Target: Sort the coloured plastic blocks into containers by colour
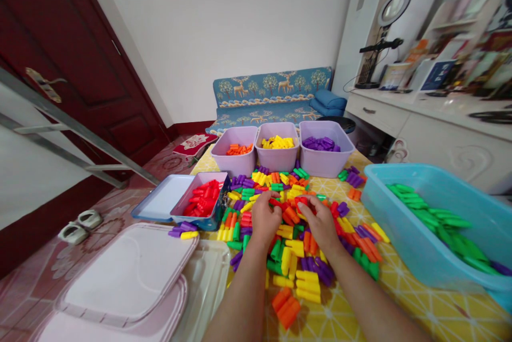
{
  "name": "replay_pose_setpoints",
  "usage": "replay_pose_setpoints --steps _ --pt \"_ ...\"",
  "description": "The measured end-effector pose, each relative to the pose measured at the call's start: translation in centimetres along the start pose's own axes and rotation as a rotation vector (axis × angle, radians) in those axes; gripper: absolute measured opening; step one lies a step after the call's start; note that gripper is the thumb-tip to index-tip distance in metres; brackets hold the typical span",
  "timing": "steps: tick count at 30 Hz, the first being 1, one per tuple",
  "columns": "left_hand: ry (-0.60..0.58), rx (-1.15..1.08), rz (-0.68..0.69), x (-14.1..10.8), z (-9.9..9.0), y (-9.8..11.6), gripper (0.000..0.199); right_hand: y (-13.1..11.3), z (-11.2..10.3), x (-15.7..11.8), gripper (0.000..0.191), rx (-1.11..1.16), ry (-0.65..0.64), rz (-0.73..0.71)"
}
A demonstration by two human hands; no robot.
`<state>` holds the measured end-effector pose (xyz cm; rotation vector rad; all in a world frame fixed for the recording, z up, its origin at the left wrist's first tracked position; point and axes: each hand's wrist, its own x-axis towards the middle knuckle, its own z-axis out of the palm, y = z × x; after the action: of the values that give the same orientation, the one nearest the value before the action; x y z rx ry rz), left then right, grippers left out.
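Observation:
A mixed pile of plastic finger-shaped toy blocks (pixel 295 248), in red, orange, yellow, green and purple, covers the middle of the table. Over the pile, my left hand (pixel 266 218) is closed, with a red block (pixel 274 202) at its fingertips. My right hand (pixel 321 220) pinches another red block (pixel 301 201) between thumb and fingers, a little to the right. Loose orange blocks (pixel 286 307) and yellow blocks (pixel 308 286) lie nearest me. Red blocks (pixel 204 198) fill part of a dark-blue-sided tin (pixel 215 220) left of the pile.
Three lilac bins (pixel 276 159) at the back hold orange, yellow and purple blocks. On the right, a turquoise tub (pixel 404 243) holds green blocks and some purple. Pale lids (pixel 132 272) lie at the left. Beyond are a blue patterned sofa (pixel 272 99) and a metal ladder (pixel 80 131).

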<state>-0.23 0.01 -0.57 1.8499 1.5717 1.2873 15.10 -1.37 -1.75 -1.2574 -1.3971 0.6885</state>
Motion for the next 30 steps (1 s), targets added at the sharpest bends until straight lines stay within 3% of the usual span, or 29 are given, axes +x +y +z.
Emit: replay_pose_setpoints --steps 4,8,12,15,18,22,26,30 --pt "-0.168 0.239 0.119 -0.2 -0.1 0.1 0.046 0.0 0.0 0.0 0.029 -0.198 -0.045 -0.007" --pt "-0.189 0.257 0.148 -0.2 -0.3 0.1 0.048 -0.1 0.0 0.0 0.033 -0.314 -0.076 -0.017" --pt "-0.192 0.235 0.164 -0.1 -0.4 -0.1 0.048 0.2 -0.1 -0.1 0.034 -0.287 -0.084 -0.013" --pt "-0.178 0.132 0.153 -0.1 -0.1 -0.1 0.037 0.2 -0.2 -0.1 0.032 -0.152 -0.076 -0.022" --pt "-0.080 -0.106 0.082 0.0 0.2 0.0 0.022 -0.1 0.0 -0.3 0.031 0.062 -0.068 0.001" --pt "0.042 -0.360 -0.035 0.1 0.2 0.3 0.023 -1.0 0.2 -0.5 0.027 0.164 -0.053 -0.048" --pt "-0.001 -0.436 -0.014 0.1 0.0 0.5 0.025 -1.5 0.2 -0.5 0.024 0.140 -0.057 -0.162" --pt "-0.019 -0.447 -0.004 -0.1 0.1 0.6 0.024 -1.5 0.3 -0.5 0.025 0.122 -0.017 -0.170"
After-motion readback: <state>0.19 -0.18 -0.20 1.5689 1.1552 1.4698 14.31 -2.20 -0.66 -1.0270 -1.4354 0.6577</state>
